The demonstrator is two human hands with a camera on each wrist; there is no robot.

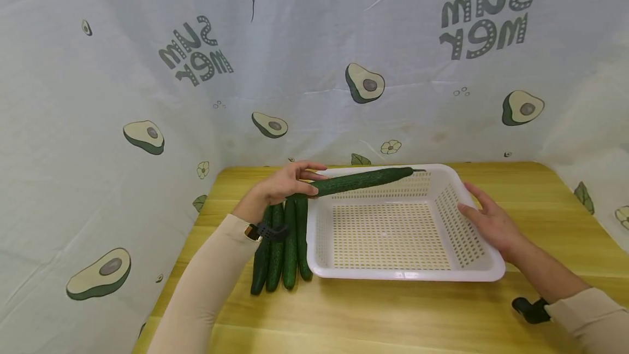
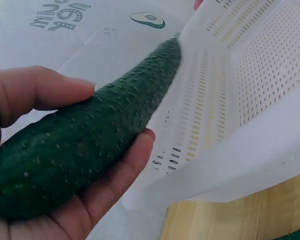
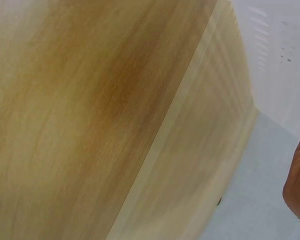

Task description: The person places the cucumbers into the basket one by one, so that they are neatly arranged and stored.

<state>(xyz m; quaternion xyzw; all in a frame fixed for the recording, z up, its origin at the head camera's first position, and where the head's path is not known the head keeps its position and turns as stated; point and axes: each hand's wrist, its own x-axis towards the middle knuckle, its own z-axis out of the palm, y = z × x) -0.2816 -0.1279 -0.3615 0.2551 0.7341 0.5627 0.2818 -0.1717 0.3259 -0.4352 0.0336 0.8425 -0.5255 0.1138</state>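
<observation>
My left hand (image 1: 290, 183) grips a long dark green cucumber (image 1: 363, 180) near one end, thumb on one side and fingers on the other. The cucumber is held nearly level over the back left of a white plastic basket (image 1: 405, 275), its thin stem pointing right. In the left wrist view its bumpy skin (image 2: 105, 120) shows close up between thumb and fingers. My right hand (image 1: 493, 225) holds the basket's right rim, thumb at the rim's inner side. Only a bit of that hand (image 3: 297, 185) enters the right wrist view. No cucumber is visible on the basket's slotted floor.
Several more cucumbers (image 1: 290, 250) lie side by side on the wooden table (image 1: 393, 316), close along the basket's left side. Behind and to the left hangs a pale cloth (image 1: 304, 59) printed with avocados. A dark watch (image 1: 267, 231) is on the left wrist.
</observation>
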